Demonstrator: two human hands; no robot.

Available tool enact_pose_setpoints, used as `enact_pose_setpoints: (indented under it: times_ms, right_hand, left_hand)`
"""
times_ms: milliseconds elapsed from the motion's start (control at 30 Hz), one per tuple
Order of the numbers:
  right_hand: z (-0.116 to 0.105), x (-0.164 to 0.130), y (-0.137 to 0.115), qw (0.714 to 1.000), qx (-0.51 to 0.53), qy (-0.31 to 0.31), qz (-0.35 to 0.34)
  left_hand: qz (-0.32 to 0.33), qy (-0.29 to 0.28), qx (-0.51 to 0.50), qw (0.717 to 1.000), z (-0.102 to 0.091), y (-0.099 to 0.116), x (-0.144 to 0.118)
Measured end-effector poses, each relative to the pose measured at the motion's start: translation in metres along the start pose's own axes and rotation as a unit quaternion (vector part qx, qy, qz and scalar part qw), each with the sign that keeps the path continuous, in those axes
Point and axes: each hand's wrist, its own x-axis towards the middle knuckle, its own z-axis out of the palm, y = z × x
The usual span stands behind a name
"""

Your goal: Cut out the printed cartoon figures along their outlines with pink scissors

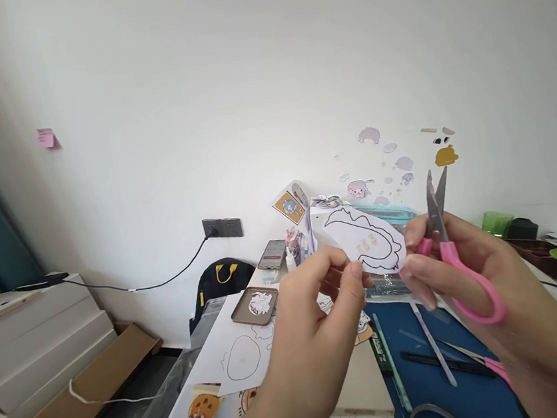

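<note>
While my left hand (pixel 298 321) pinches the lower edge of the paper piece (pixel 376 231) between thumb and forefinger, my right hand (pixel 489 249) grips the pink-handled scissors (pixel 447 251), its fingertips also close at the piece's right end; whether they press on it I cannot tell. The paper piece stands between my two sets of fingers, its curved black outline facing me. Above my right fingertips the blades point upward, parted and clear of the paper; which fingers sit in the loops is hidden.

To handle this well, I judge, I should keep the left pinch light, so the thin sheet neither creases nor swings. Any snip goes best in short bites, turning the paper with my left fingers around the little points instead of twisting my right wrist, and keeping fingertips out from between the blades. Below my right fingers a second pair (pixel 497 366) lies on the blue mat (pixel 481 400), best left there.
</note>
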Motion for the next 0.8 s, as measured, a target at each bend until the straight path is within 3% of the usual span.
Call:
enact_pose_setpoints:
  times_ms: [100,167,233,333,500,800]
  right_hand:
    - [-0.022,-0.004,-0.006,0.992,-0.052,-0.109,0.030]
    - [-0.035,-0.009,-0.009,0.972,-0.087,-0.200,0.090]
    - [-0.041,-0.012,-0.010,0.950,-0.142,-0.247,0.126]
    - [-0.035,-0.013,-0.011,0.931,-0.197,-0.269,0.147]
    - [-0.017,-0.007,-0.014,0.924,-0.173,-0.315,0.128]
    - [-0.008,-0.010,-0.014,0.946,-0.115,-0.268,0.142]
  left_hand:
    - [-0.005,0.025,-0.009,1.000,-0.008,0.001,0.003]
    - [-0.005,0.030,-0.017,0.999,-0.013,0.002,0.003]
    - [-0.002,0.028,-0.024,0.999,-0.016,0.003,0.002]
    - [-0.004,0.006,-0.028,1.000,-0.016,0.004,-0.001]
    - [-0.019,-0.024,-0.017,0.999,-0.014,0.008,-0.003]
    - [-0.054,-0.061,-0.026,0.996,-0.011,0.006,-0.008]
